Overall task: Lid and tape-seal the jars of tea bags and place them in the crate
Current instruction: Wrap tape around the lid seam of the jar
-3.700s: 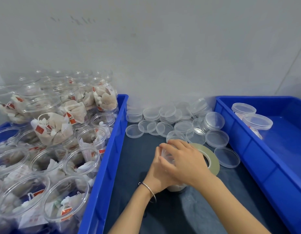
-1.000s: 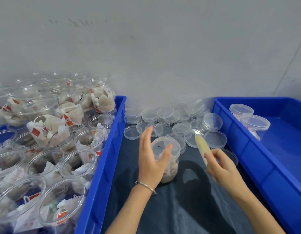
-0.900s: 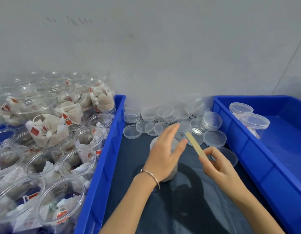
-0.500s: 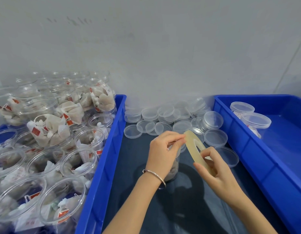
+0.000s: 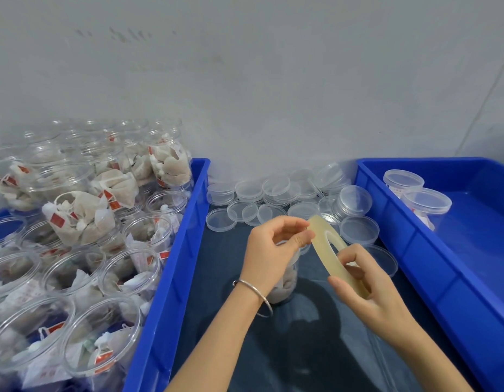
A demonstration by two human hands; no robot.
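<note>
Flanking the dark tabletop (image 5: 217,278), blue plastic crate (image 5: 443,264) at its right edge, right hand (image 5: 369,290) grasping yellowish translucent tape ring (image 5: 327,247), left hand (image 5: 276,247) pinching its upper edge, clear lidded tea-bag jar (image 5: 286,281) mid-tabletop behind the left hand.

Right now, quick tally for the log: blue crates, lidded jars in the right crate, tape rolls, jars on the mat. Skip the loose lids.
Blue crates: 2
Lidded jars in the right crate: 2
Tape roll: 1
Jar on the mat: 1
Total: 6
</note>
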